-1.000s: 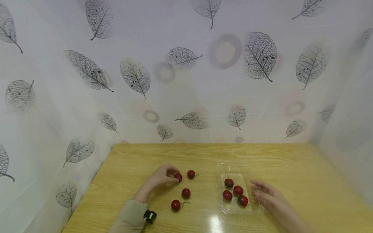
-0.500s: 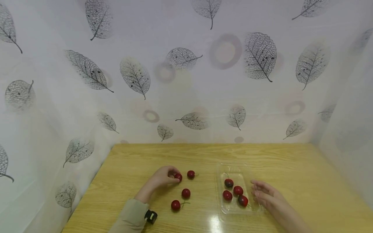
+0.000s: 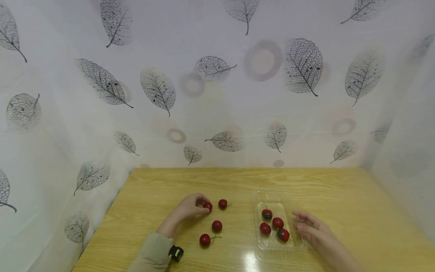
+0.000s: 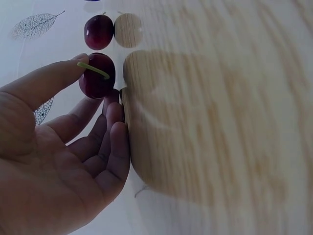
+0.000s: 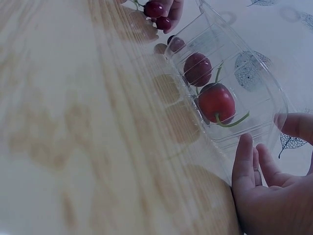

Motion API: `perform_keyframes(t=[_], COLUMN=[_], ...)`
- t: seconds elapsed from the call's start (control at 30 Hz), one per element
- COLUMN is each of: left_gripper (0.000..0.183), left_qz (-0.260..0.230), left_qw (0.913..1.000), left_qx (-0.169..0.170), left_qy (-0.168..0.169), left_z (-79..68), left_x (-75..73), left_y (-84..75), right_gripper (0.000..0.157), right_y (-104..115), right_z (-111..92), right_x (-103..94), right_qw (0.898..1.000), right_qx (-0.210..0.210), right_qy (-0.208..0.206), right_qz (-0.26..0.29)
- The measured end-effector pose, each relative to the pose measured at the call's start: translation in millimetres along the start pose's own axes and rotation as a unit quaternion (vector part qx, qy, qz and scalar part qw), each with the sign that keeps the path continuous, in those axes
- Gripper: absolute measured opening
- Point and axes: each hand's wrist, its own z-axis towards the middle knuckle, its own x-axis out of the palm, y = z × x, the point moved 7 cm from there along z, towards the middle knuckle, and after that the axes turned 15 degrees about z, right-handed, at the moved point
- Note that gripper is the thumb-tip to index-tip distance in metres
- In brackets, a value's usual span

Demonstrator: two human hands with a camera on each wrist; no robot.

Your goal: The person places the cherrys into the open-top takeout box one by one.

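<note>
My left hand (image 3: 190,206) pinches a dark red cherry (image 3: 208,206) between thumb and fingertips at the table's left middle. In the left wrist view that cherry (image 4: 97,87) shows a short green stem by the thumb, and the other fingers rest at the tabletop. Beside it lie a cherry (image 3: 222,203) behind, a cherry (image 3: 216,226) in front and a stemmed cherry (image 3: 205,240) nearer. A clear plastic container (image 3: 262,247) holds several cherries. My right hand (image 3: 314,228) is at its right side, fingers loosely extended, fingertips right at the rim (image 5: 279,98).
The wooden table (image 3: 340,196) meets a pale leaf-printed covering (image 3: 238,113) at the back and sides. A black wrist strap piece (image 3: 176,253) sits at the left sleeve (image 3: 153,251). Bare wood lies between the loose cherries and the container.
</note>
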Motion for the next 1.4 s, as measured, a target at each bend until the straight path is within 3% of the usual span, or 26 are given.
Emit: perform_keyframes(t=[0.5,0.7,0.97,1.4], left_gripper=[0.021,0.023,0.023,0.023], left_qz=[-0.026,-0.025,-0.022,-0.017], left_qw=[0.9996,0.9995,0.9997,0.9995], left_qx=[-0.011,-0.020,-0.005,0.011], left_qy=[0.000,-0.001,-0.011,-0.022], left_z=[-0.3,0.2,2.8,6.1], left_x=[-4.0,-4.2,-5.5,-6.1], left_y=[-0.5,-3.0,-8.1,-19.1], right_gripper=[0.064,0.058,0.061,0.051], right_y=[-0.7,-0.5,-0.8,-0.4], right_z=[0.4,0.6,0.7,2.5], right_x=[0.0,-0.5,0.0,1.1], right_qw=[1.000,1.000,1.000,1.000], right_qx=[0.002,-0.004,-0.005,-0.003], right_qy=[-0.001,-0.001,-0.001,0.007], right_qz=[-0.011,-0.003,-0.004,0.006])
